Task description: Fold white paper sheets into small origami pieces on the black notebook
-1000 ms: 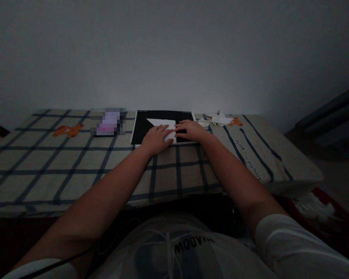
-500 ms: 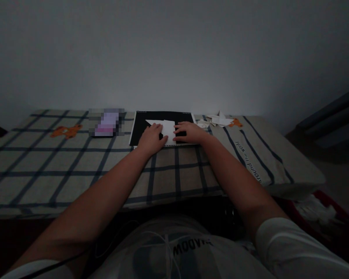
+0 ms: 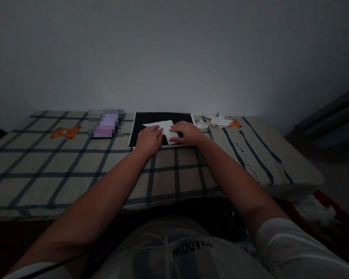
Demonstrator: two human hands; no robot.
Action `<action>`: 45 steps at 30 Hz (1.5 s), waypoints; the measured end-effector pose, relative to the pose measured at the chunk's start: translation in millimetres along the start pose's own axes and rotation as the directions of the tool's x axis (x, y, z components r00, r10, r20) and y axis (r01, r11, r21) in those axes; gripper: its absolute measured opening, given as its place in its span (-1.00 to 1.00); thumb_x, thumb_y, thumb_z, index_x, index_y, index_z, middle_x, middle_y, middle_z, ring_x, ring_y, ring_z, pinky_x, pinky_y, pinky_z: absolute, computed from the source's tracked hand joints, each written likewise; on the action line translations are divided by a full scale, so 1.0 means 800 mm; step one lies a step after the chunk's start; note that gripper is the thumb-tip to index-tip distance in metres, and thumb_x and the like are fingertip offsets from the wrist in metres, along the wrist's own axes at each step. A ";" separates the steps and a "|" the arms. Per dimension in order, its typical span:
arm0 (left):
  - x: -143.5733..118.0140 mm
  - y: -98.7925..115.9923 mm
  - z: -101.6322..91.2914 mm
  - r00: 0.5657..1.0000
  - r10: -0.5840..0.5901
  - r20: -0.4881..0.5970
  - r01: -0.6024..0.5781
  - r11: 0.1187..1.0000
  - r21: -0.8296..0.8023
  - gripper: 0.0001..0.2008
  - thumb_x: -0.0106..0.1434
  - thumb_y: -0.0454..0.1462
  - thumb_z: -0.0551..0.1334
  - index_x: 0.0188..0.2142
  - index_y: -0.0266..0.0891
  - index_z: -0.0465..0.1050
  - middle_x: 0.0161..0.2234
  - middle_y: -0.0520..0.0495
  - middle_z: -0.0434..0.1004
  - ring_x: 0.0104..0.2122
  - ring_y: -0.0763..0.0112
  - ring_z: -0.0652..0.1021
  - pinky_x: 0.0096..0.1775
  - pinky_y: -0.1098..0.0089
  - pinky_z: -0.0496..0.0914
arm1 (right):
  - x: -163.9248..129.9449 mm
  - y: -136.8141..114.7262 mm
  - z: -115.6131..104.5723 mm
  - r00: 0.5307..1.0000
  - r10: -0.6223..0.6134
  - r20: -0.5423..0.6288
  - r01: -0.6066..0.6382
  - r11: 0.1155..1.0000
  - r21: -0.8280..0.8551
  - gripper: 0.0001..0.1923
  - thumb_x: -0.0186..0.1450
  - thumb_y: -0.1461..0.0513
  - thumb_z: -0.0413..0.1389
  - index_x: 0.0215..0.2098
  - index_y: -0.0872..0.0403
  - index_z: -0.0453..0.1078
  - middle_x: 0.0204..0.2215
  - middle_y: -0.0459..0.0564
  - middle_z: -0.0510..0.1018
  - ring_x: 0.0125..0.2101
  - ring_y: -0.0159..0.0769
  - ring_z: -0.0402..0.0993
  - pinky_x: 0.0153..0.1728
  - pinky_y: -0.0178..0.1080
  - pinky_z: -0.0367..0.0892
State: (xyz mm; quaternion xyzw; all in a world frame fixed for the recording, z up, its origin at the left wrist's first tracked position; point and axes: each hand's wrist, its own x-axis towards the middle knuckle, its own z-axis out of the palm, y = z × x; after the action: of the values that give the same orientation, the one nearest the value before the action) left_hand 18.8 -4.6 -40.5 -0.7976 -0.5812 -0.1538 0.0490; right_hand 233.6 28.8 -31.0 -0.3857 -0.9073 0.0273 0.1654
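A white folded sheet of paper (image 3: 163, 127) lies on a black board (image 3: 139, 128) at the far side of a checked bed. My left hand (image 3: 149, 140) presses flat on the paper's near left part. Fingers of my right hand (image 3: 186, 133) rest on the paper's right edge. Both hands lie side by side on the board, holding the paper down rather than gripping it. The near part of the paper is hidden under my hands.
Small white paper scraps (image 3: 216, 120) lie just right of the board. A blurred purple object (image 3: 106, 123) sits to the left. The checked cover (image 3: 75, 162) carries orange bear prints. A grey wall stands right behind, and the bed's right edge drops to the floor.
The paper's shape has changed from a wide pointed triangle to a narrower folded form. Both hands have shifted slightly left and towards me on it.
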 end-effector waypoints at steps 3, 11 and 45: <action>-0.001 0.001 -0.001 1.000 -0.018 -0.003 0.018 1.000 0.005 -0.56 0.45 -0.18 0.04 0.20 -0.18 0.49 0.27 -0.15 0.44 0.22 0.01 0.42 0.18 0.00 0.33 | 0.000 -0.009 -0.001 0.997 -0.042 0.063 0.041 0.999 0.008 -0.33 0.24 -0.11 0.30 0.20 0.06 0.49 0.22 0.14 0.51 0.22 0.03 0.37 0.20 0.04 0.29; -0.003 0.001 -0.004 0.998 -0.059 -0.030 0.057 0.998 -0.040 -0.59 0.40 -0.15 0.09 0.13 -0.14 0.55 0.20 -0.16 0.50 0.18 0.01 0.44 0.17 -0.03 0.31 | -0.001 -0.016 -0.006 0.994 -0.027 0.106 0.023 0.999 0.033 -0.43 0.23 -0.03 0.34 0.13 0.04 0.55 0.20 0.15 0.52 0.20 0.01 0.40 0.18 0.03 0.29; 0.000 -0.003 -0.005 0.996 0.090 -0.004 -0.090 0.993 -0.070 -0.52 0.45 -0.12 0.03 0.25 -0.24 0.41 0.17 -0.23 0.48 0.16 0.02 0.43 0.16 0.10 0.34 | 0.000 0.015 -0.003 0.999 0.045 0.016 -0.046 0.992 0.117 -0.84 0.22 0.27 0.15 -0.52 0.07 0.46 -0.45 -0.02 0.55 -0.32 -0.24 0.41 -0.20 -0.20 0.27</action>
State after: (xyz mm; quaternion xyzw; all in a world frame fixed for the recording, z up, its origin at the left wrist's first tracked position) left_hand 15.6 -4.9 -36.7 -0.8242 -0.5387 -0.1721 0.0281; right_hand 242.9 36.9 -30.9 -0.3958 -0.8961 0.0870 0.1811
